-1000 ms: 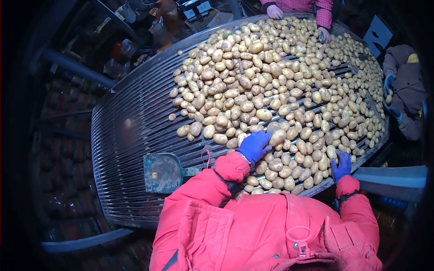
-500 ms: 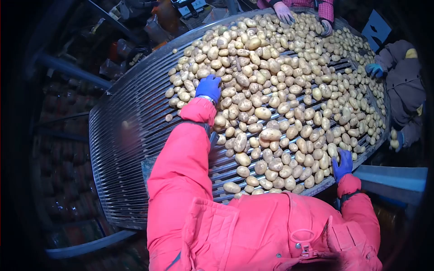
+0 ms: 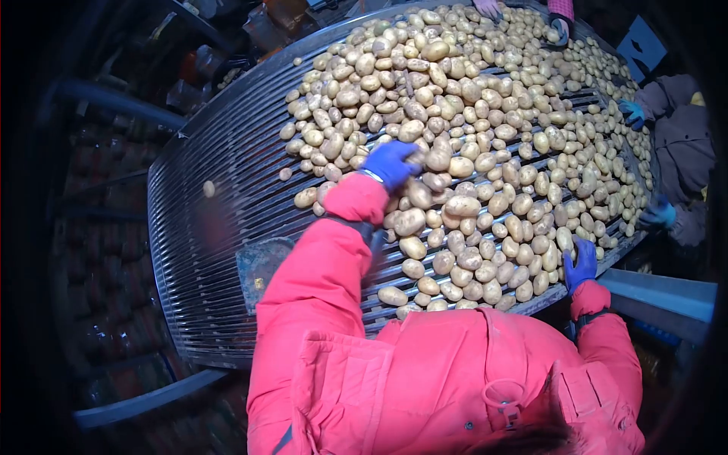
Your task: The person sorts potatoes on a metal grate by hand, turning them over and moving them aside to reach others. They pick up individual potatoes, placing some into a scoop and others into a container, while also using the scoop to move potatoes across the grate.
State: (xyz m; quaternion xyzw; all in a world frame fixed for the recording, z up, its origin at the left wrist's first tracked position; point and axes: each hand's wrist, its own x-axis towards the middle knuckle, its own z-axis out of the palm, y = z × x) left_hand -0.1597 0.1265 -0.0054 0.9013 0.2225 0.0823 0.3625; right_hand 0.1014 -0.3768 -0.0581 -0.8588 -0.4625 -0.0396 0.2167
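Note:
Pale, dirt-specked potatoes [image 3: 462,206] cover much of a slatted metal rack [image 3: 250,144]. My left hand [image 3: 390,164], in a blue glove, reaches into the middle of the pile. Its fingers stretch to the right against potatoes there; they are slightly blurred, and I see no potato enclosed in them. My right hand [image 3: 581,265], also blue-gloved, is at the near right edge of the rack. Its fingers are apart and touch the outermost potatoes, holding none.
A lone potato [image 3: 208,189] lies on the left slats, near a flat bluish piece [image 3: 262,265]. Across the rack are a co-worker's gloved hands [image 3: 560,32]. Another person's blue glove [image 3: 632,114] is at the right edge. A metal beam [image 3: 656,294] juts out beside my right arm.
My left hand has moved right and slightly toward me, from the pile's left edge into its middle. Potatoes beside it have shifted. My right hand stays at the rim.

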